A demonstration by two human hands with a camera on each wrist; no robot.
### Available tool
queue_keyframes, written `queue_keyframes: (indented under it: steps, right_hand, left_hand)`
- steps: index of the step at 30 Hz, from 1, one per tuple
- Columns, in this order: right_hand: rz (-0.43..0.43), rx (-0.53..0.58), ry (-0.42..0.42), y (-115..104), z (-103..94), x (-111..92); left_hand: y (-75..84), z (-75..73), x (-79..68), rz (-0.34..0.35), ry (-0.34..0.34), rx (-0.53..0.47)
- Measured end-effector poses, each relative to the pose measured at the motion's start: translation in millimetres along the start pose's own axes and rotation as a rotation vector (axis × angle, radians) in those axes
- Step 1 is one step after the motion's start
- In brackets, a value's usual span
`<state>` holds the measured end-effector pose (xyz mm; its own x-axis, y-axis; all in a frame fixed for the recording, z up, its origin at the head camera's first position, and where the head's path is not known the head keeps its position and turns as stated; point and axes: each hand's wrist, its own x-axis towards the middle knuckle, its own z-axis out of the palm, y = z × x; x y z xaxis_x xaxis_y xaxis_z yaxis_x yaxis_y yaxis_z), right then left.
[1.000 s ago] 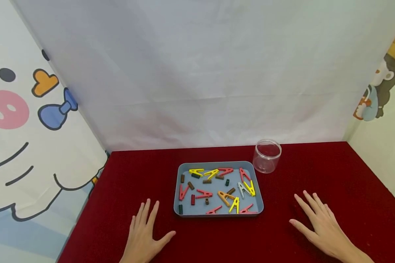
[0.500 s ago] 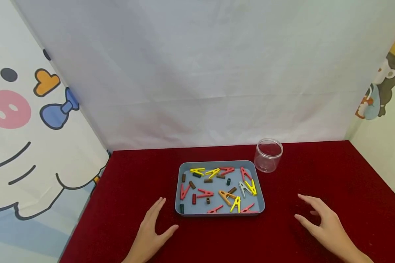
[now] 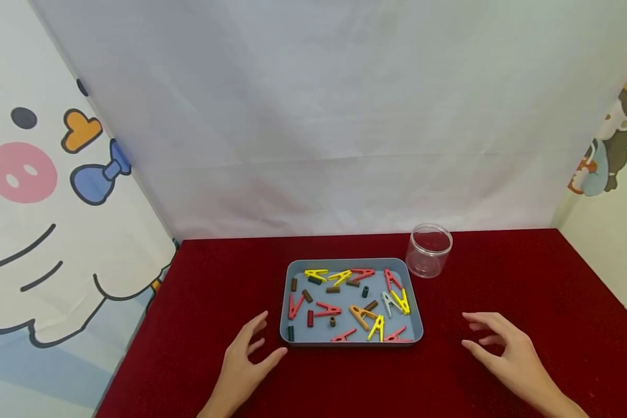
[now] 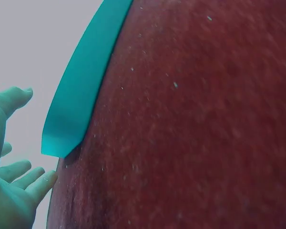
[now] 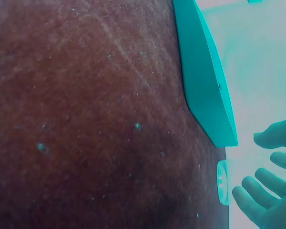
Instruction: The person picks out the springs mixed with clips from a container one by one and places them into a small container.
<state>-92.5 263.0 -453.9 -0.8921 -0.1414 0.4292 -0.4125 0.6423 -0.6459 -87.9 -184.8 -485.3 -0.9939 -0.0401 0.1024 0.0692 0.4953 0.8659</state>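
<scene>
A grey-blue tray (image 3: 345, 343) lies on the dark red cloth, holding red, yellow, orange and pale grey clip halves and several small springs. Among them are an orange clip half (image 3: 362, 316) and a dark red spring (image 3: 310, 318). Just left of the tray, my left hand (image 3: 242, 368) hovers with relaxed fingers and holds nothing. My right hand (image 3: 509, 354) is to the right of the tray, also holding nothing, its fingers bent loosely. Both wrist views show the tray's outer wall (image 4: 78, 90) beyond the cloth, with each hand's fingers (image 5: 260, 191) apart from it.
A clear round jar (image 3: 428, 252) without a lid stands behind the tray's right corner. The red cloth (image 3: 230, 278) covers the table. A white curtain (image 3: 319, 116) hangs behind, and printed cartoon panels (image 3: 26, 232) flank both sides.
Both hands have gone from flat, spread fingers to loosely bent ones, slightly raised. My left hand has come a little nearer the tray. The tray's contents look unchanged.
</scene>
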Motion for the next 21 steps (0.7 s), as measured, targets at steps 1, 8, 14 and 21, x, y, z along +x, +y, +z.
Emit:
queue_keyframes:
  steps: [1, 8, 14, 21]
  right_hand:
    - [-0.005, 0.004, -0.004, -0.6, 0.6, 0.9]
    - [-0.016, 0.030, -0.021, -3.8, 5.4, 6.3]
    - [-0.073, 0.057, -0.027, -4.5, 8.3, 16.2]
    - [-0.104, 0.068, -0.041, -4.2, 11.7, 23.8]
  left_hand:
    - [0.2, 0.6, 0.5, -0.002, 0.003, -0.013]
    - [2.2, 4.0, 2.7, -0.007, 0.001, -0.110]
    - [4.1, 7.4, 5.8, 0.006, 0.010, -0.152]
    - [16.7, 11.1, 8.2, 0.018, -0.005, -0.196]
